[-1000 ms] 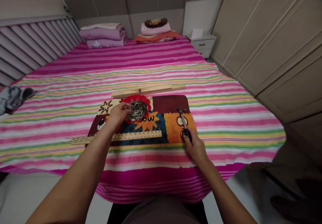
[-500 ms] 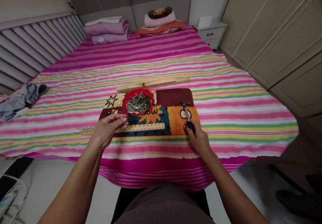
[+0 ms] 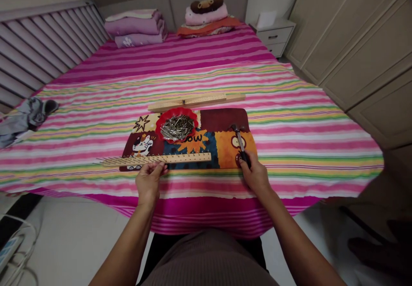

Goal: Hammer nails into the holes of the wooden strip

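My left hand (image 3: 148, 182) is pinched at the near edge of a long wooden strip (image 3: 180, 158) that has a row of nails driven along its left part. What the pinched fingers hold is too small to see. My right hand (image 3: 255, 176) grips the black handle of a small hammer (image 3: 240, 142) that lies on a colourful cartoon mat (image 3: 225, 144). A red dish (image 3: 176, 126) full of loose nails sits on the mat behind the strip.
More wooden strips (image 3: 196, 100) lie beyond the mat on the pink striped bed cover (image 3: 289, 123). Grey cloth (image 3: 22, 116) lies at the left edge. Folded bedding (image 3: 137, 27) and a bear pillow (image 3: 206, 13) are at the headboard; a nightstand (image 3: 273, 31) and wardrobe doors (image 3: 360, 41) stand right.
My left hand has drawn back from the red dish of nails to the near edge of the wooden strip. The right hand has stayed on the hammer handle.
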A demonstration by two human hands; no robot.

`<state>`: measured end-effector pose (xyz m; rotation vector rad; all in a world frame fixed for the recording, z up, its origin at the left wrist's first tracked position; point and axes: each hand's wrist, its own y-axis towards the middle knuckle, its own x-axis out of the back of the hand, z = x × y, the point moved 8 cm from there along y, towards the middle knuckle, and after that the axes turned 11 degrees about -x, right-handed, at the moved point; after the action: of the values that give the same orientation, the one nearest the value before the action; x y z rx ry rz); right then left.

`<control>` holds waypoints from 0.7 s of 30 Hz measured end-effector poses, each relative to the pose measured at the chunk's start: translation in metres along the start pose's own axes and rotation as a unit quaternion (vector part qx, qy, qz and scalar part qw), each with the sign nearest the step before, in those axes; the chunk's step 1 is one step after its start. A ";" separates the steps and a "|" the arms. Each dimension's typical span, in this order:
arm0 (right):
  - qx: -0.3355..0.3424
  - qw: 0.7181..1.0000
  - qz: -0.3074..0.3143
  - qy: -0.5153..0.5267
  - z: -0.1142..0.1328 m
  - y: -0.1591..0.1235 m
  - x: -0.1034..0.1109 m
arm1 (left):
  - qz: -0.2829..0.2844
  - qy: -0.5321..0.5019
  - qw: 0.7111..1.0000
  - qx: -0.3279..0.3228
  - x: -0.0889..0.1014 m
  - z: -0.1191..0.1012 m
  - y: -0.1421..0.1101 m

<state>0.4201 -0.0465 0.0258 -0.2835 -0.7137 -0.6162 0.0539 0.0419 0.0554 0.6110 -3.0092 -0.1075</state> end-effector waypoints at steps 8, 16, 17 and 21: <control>-0.003 1.000 -0.001 0.001 -0.001 0.000 0.000 | -0.018 0.026 0.998 -0.053 -0.002 0.014 -0.002; -0.004 1.000 0.000 0.003 -0.001 -0.001 0.000 | 0.007 0.213 0.971 -0.108 -0.005 0.010 -0.001; -0.007 1.000 0.001 0.004 -0.002 -0.001 0.000 | 0.010 0.231 0.966 -0.113 -0.006 0.008 -0.001; -0.015 1.000 0.006 0.014 -0.003 0.000 -0.001 | 0.002 0.264 0.958 -0.114 -0.010 0.002 -0.002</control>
<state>0.4211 -0.0470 0.0225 -0.3054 -0.6753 -0.6195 0.0638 0.0439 0.0527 0.5096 -2.4378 -0.2426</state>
